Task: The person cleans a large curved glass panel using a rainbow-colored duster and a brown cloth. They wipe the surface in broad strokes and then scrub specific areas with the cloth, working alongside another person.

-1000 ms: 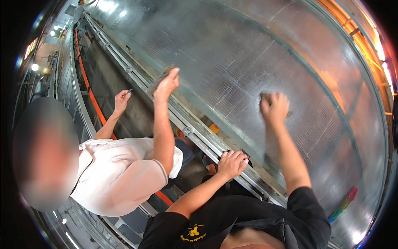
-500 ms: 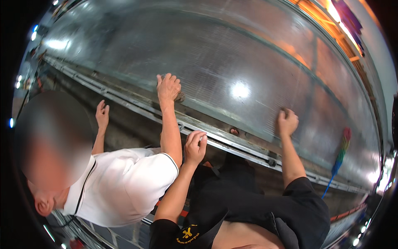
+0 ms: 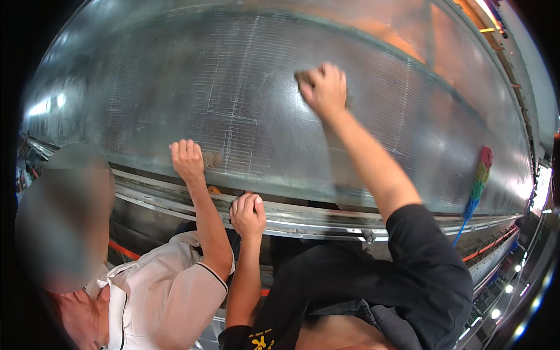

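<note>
- Far L: co-worker's hand [image 3: 188, 158] w/ brownish pad [image 3: 213, 159], forearm crowding L hand [image 3: 248, 217].
- L of ctr: L hand at rail [image 3: 309, 221], fingers half-curled; can't tell if gripping.
- R of ctr: R hand [image 3: 328, 90] clenched on dark pad [image 3: 301, 77], over shiny sheet [image 3: 169, 76]; long axis approx L–R, R end lower in view.
- Far R: rainbow duster [image 3: 480, 169], fluffy end up, near sheet's R side.

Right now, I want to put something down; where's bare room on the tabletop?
Bare tabletop shows between the right hand and the rainbow-coloured duster. It's crowded toward the near-left edge: left hand, co-worker's hand and brownish pad.
</note>
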`<state>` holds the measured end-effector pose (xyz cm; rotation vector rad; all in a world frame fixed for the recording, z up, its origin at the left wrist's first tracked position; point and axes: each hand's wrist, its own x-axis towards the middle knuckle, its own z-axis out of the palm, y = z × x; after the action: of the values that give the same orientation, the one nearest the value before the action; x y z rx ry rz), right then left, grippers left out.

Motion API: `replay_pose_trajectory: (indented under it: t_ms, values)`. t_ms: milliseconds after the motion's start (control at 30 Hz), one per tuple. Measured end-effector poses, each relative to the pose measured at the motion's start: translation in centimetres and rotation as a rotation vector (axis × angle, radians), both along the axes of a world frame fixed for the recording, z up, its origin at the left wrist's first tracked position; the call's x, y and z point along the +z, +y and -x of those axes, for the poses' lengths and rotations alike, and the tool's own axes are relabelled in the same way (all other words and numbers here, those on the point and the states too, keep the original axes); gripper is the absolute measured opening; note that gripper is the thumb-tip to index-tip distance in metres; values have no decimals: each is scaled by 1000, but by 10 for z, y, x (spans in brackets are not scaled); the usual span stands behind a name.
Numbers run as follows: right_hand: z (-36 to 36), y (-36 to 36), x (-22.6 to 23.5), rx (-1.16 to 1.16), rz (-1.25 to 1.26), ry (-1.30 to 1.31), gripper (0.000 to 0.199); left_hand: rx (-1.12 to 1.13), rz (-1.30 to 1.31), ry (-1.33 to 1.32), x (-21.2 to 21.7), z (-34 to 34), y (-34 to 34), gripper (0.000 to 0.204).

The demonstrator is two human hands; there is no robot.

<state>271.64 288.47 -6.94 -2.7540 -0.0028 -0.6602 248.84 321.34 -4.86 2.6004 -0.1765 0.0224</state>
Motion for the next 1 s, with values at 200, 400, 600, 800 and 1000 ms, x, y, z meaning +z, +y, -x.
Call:
replay_pose_trajectory:
  t_ms: [200, 400, 600, 800, 1000]
  values:
    - [-176, -32, 9, -193, 53, -108, 26, -34, -37, 2, -1, 1, -3, 15]
    - [-90, 24, 14, -32, 9, 244, 25, -66, -32, -1, 5, -7, -13, 18]
    - [174, 62, 15, 393, -208, 235, 32, -150, -6, 92, 3, -10, -18, 27]
    - [335, -182, 29, -398, 8, 220, 28, -195, -163, 80, 11, -10, -4, 30]
    - [217, -311, -3, -1375, -59, 221, 49, -218, -149, -16, 5, -23, -8, 21]
